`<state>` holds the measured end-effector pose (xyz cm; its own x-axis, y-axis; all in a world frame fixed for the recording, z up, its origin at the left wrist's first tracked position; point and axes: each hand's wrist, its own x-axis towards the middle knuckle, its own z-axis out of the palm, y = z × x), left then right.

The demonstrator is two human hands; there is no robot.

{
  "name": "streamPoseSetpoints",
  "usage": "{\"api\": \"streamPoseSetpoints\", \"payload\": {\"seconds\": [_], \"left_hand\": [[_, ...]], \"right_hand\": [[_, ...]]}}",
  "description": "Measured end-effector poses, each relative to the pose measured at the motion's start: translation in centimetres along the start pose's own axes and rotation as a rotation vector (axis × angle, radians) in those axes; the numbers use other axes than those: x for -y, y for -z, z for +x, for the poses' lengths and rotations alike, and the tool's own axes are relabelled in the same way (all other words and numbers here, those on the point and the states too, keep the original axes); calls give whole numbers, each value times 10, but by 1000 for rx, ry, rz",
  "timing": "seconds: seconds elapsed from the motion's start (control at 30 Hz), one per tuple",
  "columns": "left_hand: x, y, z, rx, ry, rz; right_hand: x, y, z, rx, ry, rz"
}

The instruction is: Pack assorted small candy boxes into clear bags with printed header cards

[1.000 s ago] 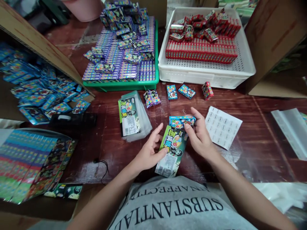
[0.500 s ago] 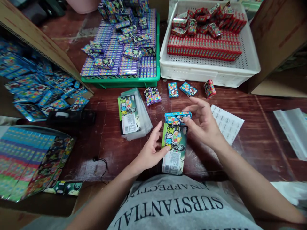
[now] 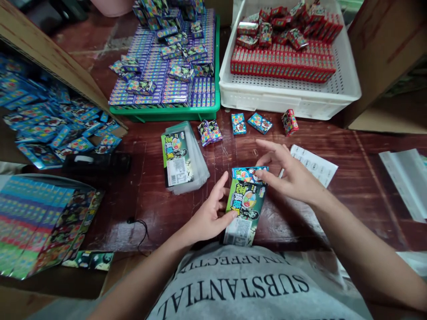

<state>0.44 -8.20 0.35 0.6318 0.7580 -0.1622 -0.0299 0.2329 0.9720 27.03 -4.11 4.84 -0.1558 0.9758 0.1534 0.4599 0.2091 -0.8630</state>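
In the head view, my left hand (image 3: 213, 215) grips a flat printed pouch (image 3: 245, 209) by its left side, thumb on the front. The pouch is black and green, with a candy wheel picture and a white label. A small blue candy box (image 3: 247, 174) sticks out of its top end, the lower part hidden by the pouch. My right hand (image 3: 287, 173) is at the box's right end, thumb on it and index finger stretched out above. A stack of clear pouches (image 3: 196, 164), with a printed one on top, lies to the left.
Behind stand a green crate (image 3: 167, 114) of purple boxes and a white crate (image 3: 287, 100) of red boxes. Loose purple packs (image 3: 209, 132), blue boxes (image 3: 239, 123) and a red box (image 3: 289, 122) lie before them. A sticker sheet (image 3: 315, 164) is beside my right hand.
The blue box sits deeper in the pouch, with less of it showing. The pouch has tilted slightly, and my right hand has moved a little lower with its index finger straighter.
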Motion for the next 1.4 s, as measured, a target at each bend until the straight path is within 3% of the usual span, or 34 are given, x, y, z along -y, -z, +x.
{"api": "streamPoseSetpoints", "payload": {"seconds": [0.13, 0.33, 0.43, 0.6, 0.7, 0.9, 1.07, 1.2, 1.27, 1.4], "left_hand": [[-2, 0, 0, -16, -10, -2], [-2, 3, 0, -5, -16, 8], [-3, 4, 0, 9, -9, 3], [-1, 4, -3, -18, -30, 13], [0, 3, -5, -22, -23, 42], [-7, 0, -4, 37, -16, 50], [-11, -2, -7, 50, -40, 53], [-9, 1, -7, 56, -51, 65], [-9, 4, -5, 50, -84, 60], [-17, 16, 6, 24, -100, 80]], "right_hand": [[11, -9, -5, -43, 172, -224], [20, -29, -8, -290, 10, 216], [25, -37, -8, -333, -7, 286], [18, -44, -24, -256, -5, 292], [15, -25, -29, -183, 29, 102], [28, 18, -7, 173, 124, -339], [34, 6, 5, 264, 246, -208], [31, -2, -7, 346, 248, -129], [26, -5, -21, 243, 202, -71], [8, -29, -56, -181, 48, 196]]}}
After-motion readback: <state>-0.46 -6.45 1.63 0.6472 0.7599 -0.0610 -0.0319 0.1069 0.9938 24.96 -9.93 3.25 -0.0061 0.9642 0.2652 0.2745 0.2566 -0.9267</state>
